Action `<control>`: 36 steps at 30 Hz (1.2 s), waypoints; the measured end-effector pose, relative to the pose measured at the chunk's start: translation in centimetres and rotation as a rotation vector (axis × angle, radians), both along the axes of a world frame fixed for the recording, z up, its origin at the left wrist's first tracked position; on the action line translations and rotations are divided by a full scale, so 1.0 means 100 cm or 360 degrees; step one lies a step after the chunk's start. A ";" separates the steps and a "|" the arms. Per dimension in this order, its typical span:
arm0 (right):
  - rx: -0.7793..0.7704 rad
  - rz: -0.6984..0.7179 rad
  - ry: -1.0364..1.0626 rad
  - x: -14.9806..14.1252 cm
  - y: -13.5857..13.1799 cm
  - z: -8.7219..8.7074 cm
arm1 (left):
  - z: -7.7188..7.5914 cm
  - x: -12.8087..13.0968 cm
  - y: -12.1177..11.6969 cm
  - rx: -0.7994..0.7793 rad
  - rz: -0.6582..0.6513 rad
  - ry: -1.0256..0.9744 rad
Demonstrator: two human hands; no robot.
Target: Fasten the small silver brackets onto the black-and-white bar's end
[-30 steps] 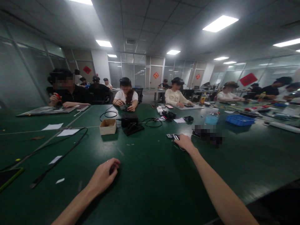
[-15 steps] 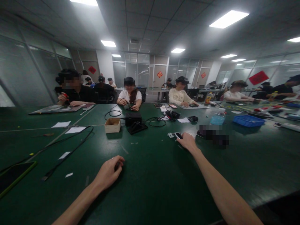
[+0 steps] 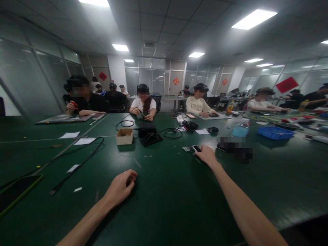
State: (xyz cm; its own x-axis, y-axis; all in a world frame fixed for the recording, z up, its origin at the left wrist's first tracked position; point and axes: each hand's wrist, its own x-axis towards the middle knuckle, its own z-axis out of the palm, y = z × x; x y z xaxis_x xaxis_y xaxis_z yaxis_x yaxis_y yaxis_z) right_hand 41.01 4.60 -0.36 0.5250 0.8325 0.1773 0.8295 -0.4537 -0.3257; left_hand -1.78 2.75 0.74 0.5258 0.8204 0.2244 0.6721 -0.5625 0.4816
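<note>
My left hand (image 3: 120, 187) rests on the green table (image 3: 164, 205), with fingers loosely curled, a gap beside the thumb and nothing visible in it. Farther out to the right, my right hand (image 3: 207, 156) has its fingers closed on a small pale device with a dark window (image 3: 196, 148). Much of the device is hidden under the hand. A flat silver metal piece (image 3: 186, 149) lies at the device's left end. Just right of this hand is a dark, pixelated object (image 3: 234, 150) whose kind I cannot make out.
Ahead stand a small cardboard box (image 3: 124, 136) and a black box (image 3: 147, 129) among cables. A blue tray (image 3: 275, 132) and a bottle of blue liquid (image 3: 241, 129) are at the right. A green-edged tablet-like object (image 3: 19, 193) and a cable (image 3: 77, 167) lie left. Co-workers sit opposite.
The view has turned slightly left, so everything shifts rightward in the picture. Both hands keep nearly the same place on the table, the right one still on the device.
</note>
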 end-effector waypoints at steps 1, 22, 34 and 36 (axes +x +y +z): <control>0.0000 -0.0007 0.0001 0.000 0.000 0.000 | 0.000 0.000 0.000 -0.0001 -0.0001 -0.0001; 0.0126 0.0116 -0.0327 -0.009 -0.009 0.006 | 0.007 0.002 -0.005 -0.0017 0.0028 -0.0005; 0.0100 0.0085 -0.0064 -0.008 -0.011 0.007 | 0.007 0.001 -0.005 -0.0045 0.0047 0.0000; 0.0090 0.0073 0.0000 -0.005 -0.009 0.005 | 0.007 0.001 -0.005 -0.0031 0.0043 -0.0019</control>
